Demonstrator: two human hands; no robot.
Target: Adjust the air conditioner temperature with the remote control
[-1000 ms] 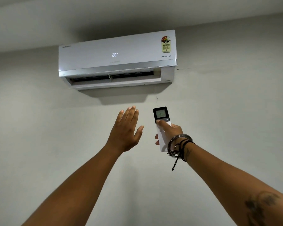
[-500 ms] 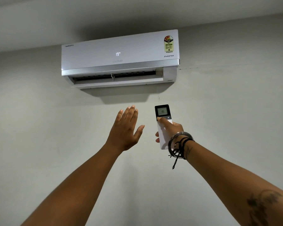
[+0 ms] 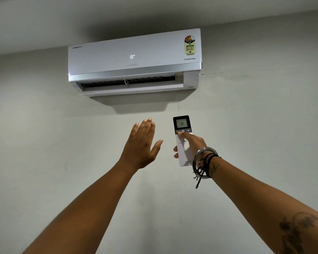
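Note:
A white wall-mounted air conditioner [image 3: 134, 61] hangs high on the wall, its flap open and its front display reading 18. My right hand [image 3: 193, 143] holds a white remote control [image 3: 182, 125] with a black top pointed up at the unit; its small screen also reads 18. My thumb rests on the left button under the screen. My left hand [image 3: 142, 143] is raised beside the remote, palm toward the unit, fingers straight and holding nothing.
A plain grey wall [image 3: 264, 125] fills the view, with the ceiling [image 3: 154, 11] just above the unit. Bangles and black threads [image 3: 204, 162] circle my right wrist.
The unit's display has dropped from 20 to 19 to 18, and the remote's screen now shows 18. Both hands have stayed almost where they were.

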